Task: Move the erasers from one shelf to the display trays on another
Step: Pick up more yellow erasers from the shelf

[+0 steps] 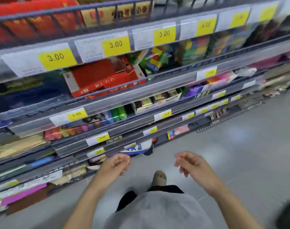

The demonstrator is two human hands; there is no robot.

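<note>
The picture is blurred by motion. My left hand [115,166] hangs low in front of the bottom shelves, fingers loosely curled, holding nothing. My right hand [189,163] floats over the floor beside it, fingers loosely bent and empty. High on the rack, a pile of small multicoloured wrapped packs [155,59] lies behind the 3.00 price tags; I cannot tell whether these are erasers. A red open box [101,78] sits to their left. Both hands are well below those shelves and touch nothing.
A tall wire shelf rack [141,95] with several tiers and yellow price tags fills the left and top. Grey floor [240,154] stretches to the right. My foot [160,177] stands near the rack's base. A dark shape [287,215] sits at the bottom right corner.
</note>
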